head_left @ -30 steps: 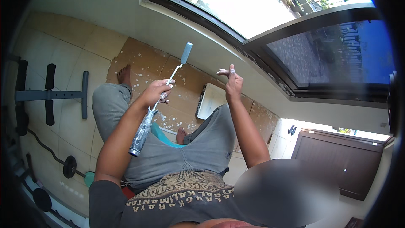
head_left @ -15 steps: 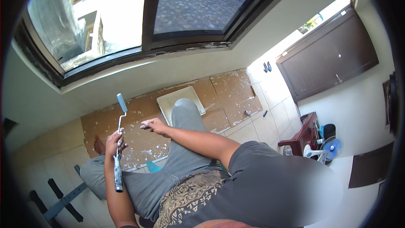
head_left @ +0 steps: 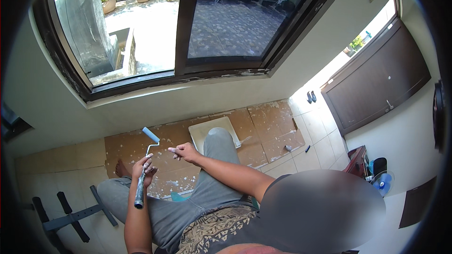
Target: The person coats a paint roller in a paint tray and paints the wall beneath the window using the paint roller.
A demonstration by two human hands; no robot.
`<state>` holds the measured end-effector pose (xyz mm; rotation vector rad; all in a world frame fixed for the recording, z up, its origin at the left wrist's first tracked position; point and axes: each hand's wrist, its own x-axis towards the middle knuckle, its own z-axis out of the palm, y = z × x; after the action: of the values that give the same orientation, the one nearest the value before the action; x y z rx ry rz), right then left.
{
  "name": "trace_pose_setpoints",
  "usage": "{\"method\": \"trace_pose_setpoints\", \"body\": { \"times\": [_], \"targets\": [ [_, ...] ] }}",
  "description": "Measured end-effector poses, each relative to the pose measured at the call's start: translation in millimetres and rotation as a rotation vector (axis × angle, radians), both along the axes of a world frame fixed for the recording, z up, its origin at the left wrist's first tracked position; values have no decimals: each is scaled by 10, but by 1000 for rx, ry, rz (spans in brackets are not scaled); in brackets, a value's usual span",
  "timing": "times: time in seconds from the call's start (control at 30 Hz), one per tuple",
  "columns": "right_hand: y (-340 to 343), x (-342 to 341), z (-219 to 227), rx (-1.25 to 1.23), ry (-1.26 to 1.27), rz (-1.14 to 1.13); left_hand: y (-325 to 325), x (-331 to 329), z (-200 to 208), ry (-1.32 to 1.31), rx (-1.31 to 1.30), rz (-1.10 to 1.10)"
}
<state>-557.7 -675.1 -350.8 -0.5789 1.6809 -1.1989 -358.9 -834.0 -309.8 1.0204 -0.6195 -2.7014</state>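
Observation:
My left hand grips a small paint roller by its dark handle. The pale blue roller head points up toward the wall. My right hand hovers just right of the roller's wire arm, with curled fingers that hold nothing visible and white paint on the fingertips. I sit on the floor, and my raised knee in grey trousers is next to the right hand.
Paint-speckled cardboard sheets cover the floor below the dark-framed window. A white tray lies behind my knee. Also in view are a dark cabinet, a blue fan, an exercise frame and small items.
My head has turned, so the window now fills the top of the view. The roller stays in my left hand, held lower. My right hand has come closer to it.

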Motion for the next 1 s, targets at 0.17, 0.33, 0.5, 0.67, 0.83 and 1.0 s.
{"method": "trace_pose_setpoints", "body": {
  "times": [0.17, 0.33, 0.5, 0.67, 0.83, 1.0],
  "targets": [
    [-29, 6, -191, -3, 11, 53, -35, -76, -89, -90, -15, 16],
    [-16, -27, -409, 6, -135, 165, -85, -211, -338, -174, -108, 15],
    [-49, -41, -449, 3, -190, 160, -7, -164, -366, -196, -103, 56],
    [-2, -53, -238, 123, -279, 157, 133, -286, -424, -252, -219, -20],
    [-42, -3, 57, 199, -436, 253, 228, -309, -767, -281, -369, -164],
    [-50, 40, 201, 227, -560, 319, 271, -355, -891, -536, -833, -296]
  ]
}}
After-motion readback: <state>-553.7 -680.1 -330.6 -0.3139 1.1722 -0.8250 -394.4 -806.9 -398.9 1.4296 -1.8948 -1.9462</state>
